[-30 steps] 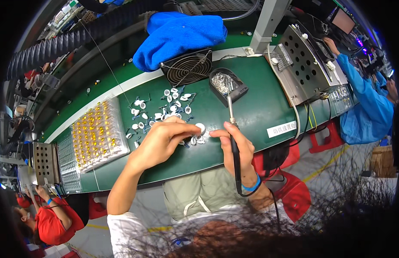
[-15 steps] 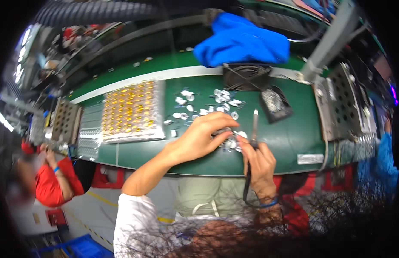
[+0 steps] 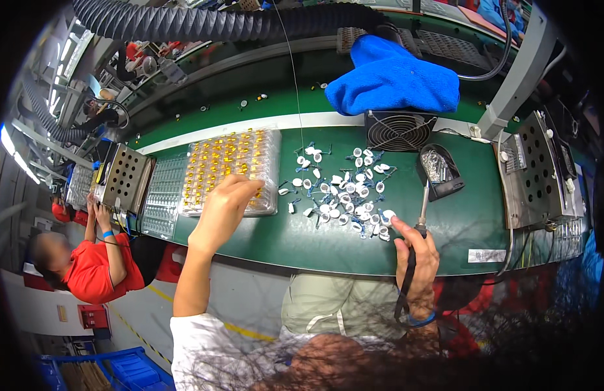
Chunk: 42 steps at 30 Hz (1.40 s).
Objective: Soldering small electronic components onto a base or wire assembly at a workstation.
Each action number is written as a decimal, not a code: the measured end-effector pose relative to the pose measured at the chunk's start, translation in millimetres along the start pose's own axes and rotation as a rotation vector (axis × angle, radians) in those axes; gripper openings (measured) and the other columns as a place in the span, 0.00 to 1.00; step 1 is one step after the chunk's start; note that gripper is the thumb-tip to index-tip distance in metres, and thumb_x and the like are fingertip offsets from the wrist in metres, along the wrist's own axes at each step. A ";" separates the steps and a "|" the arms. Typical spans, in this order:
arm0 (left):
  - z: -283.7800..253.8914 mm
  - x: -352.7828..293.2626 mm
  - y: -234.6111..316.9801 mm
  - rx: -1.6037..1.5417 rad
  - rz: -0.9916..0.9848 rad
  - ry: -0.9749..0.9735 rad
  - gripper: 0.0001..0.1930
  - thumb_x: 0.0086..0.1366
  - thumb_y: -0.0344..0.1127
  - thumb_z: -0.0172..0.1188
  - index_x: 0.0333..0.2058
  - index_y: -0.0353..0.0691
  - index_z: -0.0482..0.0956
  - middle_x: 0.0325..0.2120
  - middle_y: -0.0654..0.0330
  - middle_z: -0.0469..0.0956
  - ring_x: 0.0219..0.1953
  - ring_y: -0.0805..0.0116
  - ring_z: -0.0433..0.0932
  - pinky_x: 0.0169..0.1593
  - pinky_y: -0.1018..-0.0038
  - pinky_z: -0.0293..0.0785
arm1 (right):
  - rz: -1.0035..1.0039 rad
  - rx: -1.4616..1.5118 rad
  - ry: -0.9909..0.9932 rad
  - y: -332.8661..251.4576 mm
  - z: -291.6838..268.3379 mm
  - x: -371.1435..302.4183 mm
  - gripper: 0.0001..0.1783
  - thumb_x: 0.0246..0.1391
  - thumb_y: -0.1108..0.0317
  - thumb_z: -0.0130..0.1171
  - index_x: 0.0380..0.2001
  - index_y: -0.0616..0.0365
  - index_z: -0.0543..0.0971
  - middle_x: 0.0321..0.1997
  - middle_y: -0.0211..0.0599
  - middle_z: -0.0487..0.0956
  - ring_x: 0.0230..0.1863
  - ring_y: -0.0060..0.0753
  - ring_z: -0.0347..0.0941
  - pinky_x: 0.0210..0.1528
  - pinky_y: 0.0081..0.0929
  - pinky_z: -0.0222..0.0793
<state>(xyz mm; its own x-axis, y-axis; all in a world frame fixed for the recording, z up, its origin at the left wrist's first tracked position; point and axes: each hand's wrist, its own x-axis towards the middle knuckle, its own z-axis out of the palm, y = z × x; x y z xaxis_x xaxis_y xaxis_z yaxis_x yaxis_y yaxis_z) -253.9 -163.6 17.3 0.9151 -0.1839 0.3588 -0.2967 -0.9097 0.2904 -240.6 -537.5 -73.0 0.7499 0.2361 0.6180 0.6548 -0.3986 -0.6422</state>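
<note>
My left hand (image 3: 225, 210) reaches over the right side of a clear plastic tray (image 3: 268, 159) with rows of small yellow pieces. Its thumb and fingers are pinched together; whatever lies between them is too small to make out. My right hand (image 3: 419, 260) grips a soldering iron (image 3: 421, 220) whose metal tip points away from me, its black cord hanging across the wrist. The right index fingertip is by a white round part (image 3: 388, 217) at the edge of a scattered pile of small white round parts (image 3: 344, 198) with dark blue wires.
A black dish (image 3: 453, 184) of small metal pieces lies right of the pile, behind the iron's tip. Behind stand a black fan (image 3: 401, 132) and a blue cloth (image 3: 396, 81). Perforated metal boxes (image 3: 535, 173) bound the right side. A person in red (image 3: 103, 270) sits at left.
My left hand has gone left from the white parts to the tray. The right hand still holds the iron, now at the pile's right edge. The view has shifted and sharpened.
</note>
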 end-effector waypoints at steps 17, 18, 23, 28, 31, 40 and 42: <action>43.3 37.7 43.2 -1.052 -0.085 0.011 0.10 0.64 0.14 0.63 0.43 0.26 0.84 0.47 0.49 0.81 0.49 0.62 0.83 0.56 0.68 0.82 | -0.099 0.066 0.091 7.4 -4.3 -6.3 0.20 0.67 0.78 0.58 0.60 0.61 0.69 0.51 0.53 0.86 0.36 0.40 0.82 0.40 0.30 0.79; 50.6 44.6 55.2 -1.159 -0.091 -0.018 0.09 0.63 0.13 0.63 0.42 0.26 0.84 0.46 0.48 0.82 0.49 0.61 0.83 0.56 0.67 0.83 | -0.118 0.103 0.128 5.3 -7.2 -6.0 0.20 0.67 0.77 0.58 0.60 0.61 0.69 0.51 0.54 0.86 0.33 0.37 0.81 0.39 0.29 0.79; 77.3 72.4 87.5 -1.315 -0.172 -0.167 0.08 0.67 0.16 0.62 0.44 0.26 0.83 0.46 0.50 0.82 0.48 0.59 0.86 0.54 0.67 0.84 | -0.050 0.092 0.069 -3.8 -23.1 -14.2 0.19 0.71 0.71 0.55 0.60 0.68 0.69 0.47 0.52 0.87 0.27 0.32 0.79 0.35 0.27 0.78; 104.1 79.2 91.1 -1.255 -0.066 -0.218 0.09 0.67 0.18 0.63 0.45 0.29 0.85 0.46 0.52 0.83 0.47 0.66 0.83 0.53 0.73 0.80 | -0.032 0.127 0.144 -2.6 -35.2 -28.2 0.27 0.68 0.57 0.61 0.58 0.70 0.75 0.33 0.47 0.86 0.25 0.33 0.78 0.30 0.29 0.76; 116.5 76.3 92.9 -1.188 -0.033 -0.261 0.09 0.66 0.18 0.64 0.45 0.29 0.85 0.46 0.53 0.83 0.47 0.67 0.83 0.53 0.74 0.80 | -0.068 0.021 0.145 -1.0 -42.8 -31.3 0.26 0.67 0.56 0.62 0.54 0.71 0.78 0.31 0.45 0.84 0.25 0.35 0.78 0.29 0.30 0.75; 129.0 67.5 105.2 -1.003 0.027 -0.237 0.08 0.66 0.20 0.65 0.43 0.31 0.86 0.44 0.53 0.85 0.44 0.68 0.85 0.46 0.75 0.84 | 0.008 -0.041 0.138 -2.8 -33.5 -30.7 0.20 0.52 0.64 0.76 0.42 0.66 0.82 0.27 0.41 0.81 0.23 0.40 0.79 0.27 0.31 0.73; 126.8 67.5 106.1 -0.994 -0.001 -0.276 0.08 0.66 0.19 0.65 0.43 0.30 0.86 0.44 0.52 0.85 0.45 0.66 0.85 0.49 0.74 0.83 | -0.033 -0.066 0.102 -1.6 -32.5 -28.3 0.20 0.48 0.67 0.78 0.42 0.65 0.82 0.30 0.43 0.84 0.24 0.39 0.80 0.28 0.31 0.74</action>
<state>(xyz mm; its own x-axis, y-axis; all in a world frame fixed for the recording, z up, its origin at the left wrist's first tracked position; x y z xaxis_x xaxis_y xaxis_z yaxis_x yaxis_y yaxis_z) -188.9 -319.7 -40.1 0.9091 -0.3763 0.1786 -0.2729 -0.2143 0.9379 -266.0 -572.3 -74.7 0.7123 0.1600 0.6834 0.6688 -0.4502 -0.5917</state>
